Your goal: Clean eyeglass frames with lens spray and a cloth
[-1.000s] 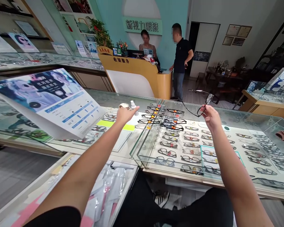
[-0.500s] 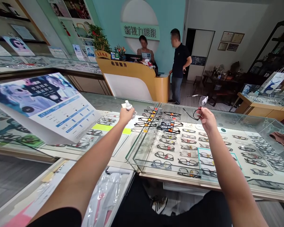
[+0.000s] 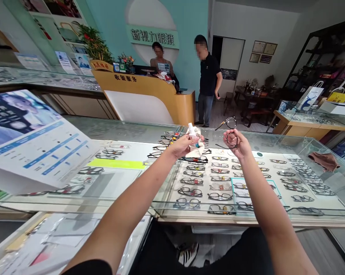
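Observation:
My left hand (image 3: 183, 145) is closed around a small clear spray bottle (image 3: 192, 131) with a white cap, held upright, together with a pale crumpled cloth (image 3: 197, 151). To its right, my right hand (image 3: 239, 144) grips a pair of eyeglasses (image 3: 231, 131) with a dark frame; the glasses are turned on end, one lens above the other, temples pointing left. Both hands are raised over the glass display case (image 3: 168, 196). Behind and below the left hand, several dark eyeglass frames (image 3: 158, 148) lie on the glass top.
Rows of glasses (image 3: 220, 178) fill the case. A folded printed card (image 3: 40, 145) stands at left, above an open drawer (image 3: 60, 233) with plastic sleeves. A brown cloth (image 3: 324, 160) lies at right. Two people (image 3: 208, 78) are by the counter (image 3: 138, 89) at the back.
My left hand has moved right with the bottle, close to my right hand, and the cloth now shows more. The right hand has shifted slightly left with the glasses. The view has turned right.

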The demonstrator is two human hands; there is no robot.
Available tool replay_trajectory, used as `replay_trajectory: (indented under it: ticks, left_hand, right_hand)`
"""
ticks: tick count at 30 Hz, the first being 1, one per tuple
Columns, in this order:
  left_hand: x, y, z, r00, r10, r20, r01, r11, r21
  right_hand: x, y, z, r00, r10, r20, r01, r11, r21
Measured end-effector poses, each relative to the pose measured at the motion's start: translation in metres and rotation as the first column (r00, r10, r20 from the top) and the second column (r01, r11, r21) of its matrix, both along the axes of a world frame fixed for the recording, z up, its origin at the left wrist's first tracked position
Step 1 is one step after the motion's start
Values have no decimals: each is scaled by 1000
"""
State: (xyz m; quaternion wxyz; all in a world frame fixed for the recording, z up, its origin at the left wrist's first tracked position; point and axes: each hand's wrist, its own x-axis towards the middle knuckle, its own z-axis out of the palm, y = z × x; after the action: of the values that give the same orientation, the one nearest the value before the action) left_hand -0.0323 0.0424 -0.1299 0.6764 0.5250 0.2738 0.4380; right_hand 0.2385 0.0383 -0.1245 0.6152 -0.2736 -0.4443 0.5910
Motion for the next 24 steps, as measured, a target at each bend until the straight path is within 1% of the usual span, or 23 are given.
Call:
replay_trajectory:
  ticks: [4,7,10,14,18,20,22,24]
  left_hand:
    - [7,-6,-9,1000,23,21,-22,999,-24]
    - [7,-8,-12,1000,-4,-1,4,1000,-31]
    - [7,-8,-14,999,-22,45,24,998,-55]
    - [9,-12,-11,991,-7,134,17,997,-73]
    - [12,-17,-5,989,0,150,16,994,-110]
    - [12,-18,-3,989,12,150,2,996,-93]
    - [13,-17,-4,990,53,128,-46,997,-58]
    - [13,-15,-6,988,145,59,-145,989,-7]
  right_hand:
    - [-2,-2,-2,997,61,-49,-64,996,-60]
    - [-3,-3,-3,995,82,-56,-86,994,-72]
    - [-3,-3,-1,992,92,-84,-100,990,-101]
    - [-4,-5,3,983,109,-151,-134,977,-166]
    - [-9,-12,9,962,143,-232,-192,960,-205]
    - [-12,-15,10,955,164,-247,-218,953,-209]
    - [-16,-19,10,963,180,-200,-217,959,-182]
    - [-21,-22,9,982,180,-59,-185,978,-100]
